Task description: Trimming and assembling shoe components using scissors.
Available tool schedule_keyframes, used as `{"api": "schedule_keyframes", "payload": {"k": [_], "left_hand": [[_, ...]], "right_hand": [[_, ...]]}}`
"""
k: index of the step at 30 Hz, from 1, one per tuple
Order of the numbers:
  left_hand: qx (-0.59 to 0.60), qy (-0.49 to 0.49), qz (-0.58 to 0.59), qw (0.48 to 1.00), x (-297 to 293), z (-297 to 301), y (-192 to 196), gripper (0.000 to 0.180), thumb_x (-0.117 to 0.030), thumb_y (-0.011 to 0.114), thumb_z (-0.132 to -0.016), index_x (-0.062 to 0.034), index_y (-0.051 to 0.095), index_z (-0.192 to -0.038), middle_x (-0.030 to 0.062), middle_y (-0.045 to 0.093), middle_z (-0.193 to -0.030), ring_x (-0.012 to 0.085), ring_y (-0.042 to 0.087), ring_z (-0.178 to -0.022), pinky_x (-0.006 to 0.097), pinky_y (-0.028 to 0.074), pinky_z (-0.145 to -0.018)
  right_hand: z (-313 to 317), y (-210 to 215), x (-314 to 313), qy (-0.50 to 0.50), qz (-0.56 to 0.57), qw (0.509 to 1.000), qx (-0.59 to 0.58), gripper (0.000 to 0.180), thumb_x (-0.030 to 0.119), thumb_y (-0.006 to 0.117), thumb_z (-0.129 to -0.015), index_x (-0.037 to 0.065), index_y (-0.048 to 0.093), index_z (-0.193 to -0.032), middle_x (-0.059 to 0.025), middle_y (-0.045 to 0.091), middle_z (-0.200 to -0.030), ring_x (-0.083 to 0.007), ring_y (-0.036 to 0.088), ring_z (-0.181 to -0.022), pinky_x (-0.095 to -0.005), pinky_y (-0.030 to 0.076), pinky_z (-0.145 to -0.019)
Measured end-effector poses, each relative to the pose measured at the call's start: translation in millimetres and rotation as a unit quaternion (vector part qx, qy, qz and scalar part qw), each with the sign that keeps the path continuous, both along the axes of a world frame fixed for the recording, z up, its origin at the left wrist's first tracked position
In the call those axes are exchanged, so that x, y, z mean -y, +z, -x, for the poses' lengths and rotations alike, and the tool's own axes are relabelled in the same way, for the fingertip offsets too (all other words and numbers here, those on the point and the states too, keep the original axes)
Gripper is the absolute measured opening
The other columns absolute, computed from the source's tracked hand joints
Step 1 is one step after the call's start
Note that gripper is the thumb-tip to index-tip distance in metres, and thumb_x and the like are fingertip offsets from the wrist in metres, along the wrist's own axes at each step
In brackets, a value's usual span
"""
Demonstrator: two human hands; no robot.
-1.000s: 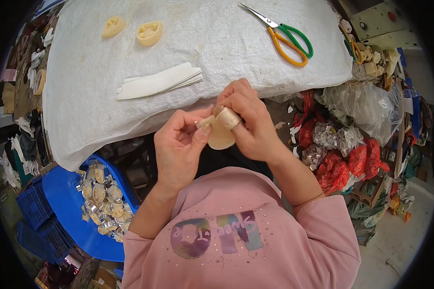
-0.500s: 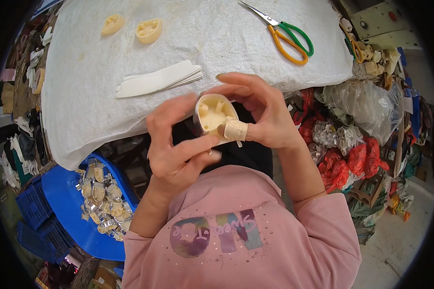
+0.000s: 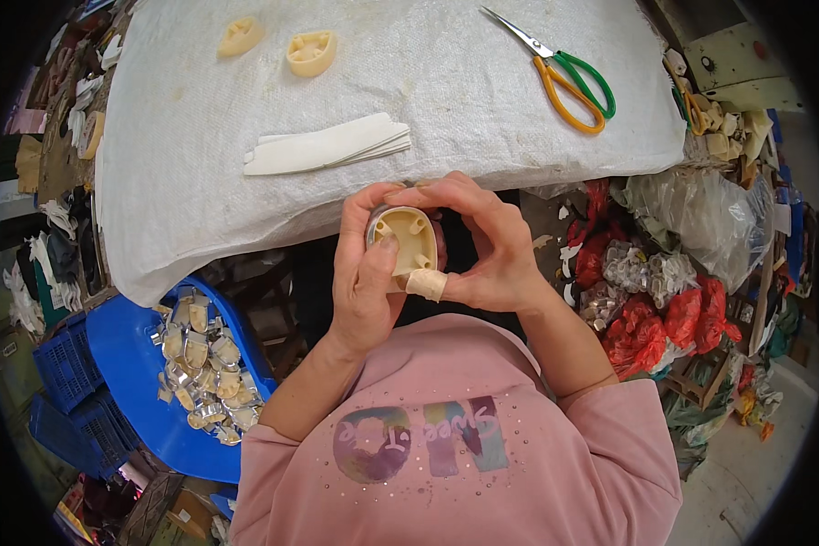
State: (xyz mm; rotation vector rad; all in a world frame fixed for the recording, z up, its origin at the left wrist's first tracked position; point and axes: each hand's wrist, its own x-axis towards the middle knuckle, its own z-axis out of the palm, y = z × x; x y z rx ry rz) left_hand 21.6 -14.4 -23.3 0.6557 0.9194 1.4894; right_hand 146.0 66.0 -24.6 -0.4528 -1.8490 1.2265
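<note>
A table draped in white woven cloth (image 3: pixel 200 164) is seen, scissors (image 3: pixel 569 77) lying near its far right corner. Just off its near edge, a cream plastic cup-shaped piece (image 3: pixel 408 238) is gripped by the left hand (image 3: pixel 364 273) and right hand (image 3: pixel 482 250), fingers closed around it.

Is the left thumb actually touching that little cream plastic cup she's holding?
Touching. The head view shows the left hand with its thumb pressed onto the cream cup's open face, while the right hand wraps its far side.
</note>
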Motion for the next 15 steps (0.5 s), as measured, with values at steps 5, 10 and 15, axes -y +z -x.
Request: {"api": "schedule_keyframes", "payload": {"k": [5, 10, 15], "left_hand": [[0.157, -0.038, 0.045, 0.986, -5, 9, 13, 0.053, -0.037, 0.05, -0.091, -0.0061, 0.031, -0.13, 0.0126, 0.052, -0.105, 0.0206, 0.057, -0.086, 0.033, 0.051, -0.071], [0.062, -0.023, 0.031, 0.997, 1, 9, 3, 0.057, -0.045, 0.05, -0.091, -0.0077, 0.031, -0.131, 0.013, 0.052, -0.107, 0.0206, 0.058, -0.087, 0.034, 0.052, -0.071], [-0.036, -0.057, 0.039, 0.997, 1, 6, 3, 0.063, -0.051, 0.048, -0.091, -0.0108, 0.028, -0.136, 0.0116, 0.051, -0.114, 0.0202, 0.058, -0.089, 0.033, 0.051, -0.071]], "right_hand": [[0, -4, -3, 0.036, 0.007, 0.999, -0.039, 0.07, 0.012, 0.08, -0.064, 0.009, 0.048, -0.125, -0.0074, 0.063, -0.113, -0.0234, 0.06, -0.094, -0.0312, 0.053, -0.072], [0, 2, -2, 0.052, 0.0, 0.998, -0.019, 0.064, 0.014, 0.079, -0.066, 0.01, 0.052, -0.124, -0.0071, 0.061, -0.112, -0.0256, 0.053, -0.1, -0.0351, 0.047, -0.084], [-1, 5, -6, -0.022, -0.041, 0.998, 0.044, 0.027, 0.021, 0.053, -0.09, 0.008, 0.06, -0.112, -0.0106, 0.043, -0.1, -0.0209, 0.051, -0.092, -0.0346, 0.049, -0.076]]}}
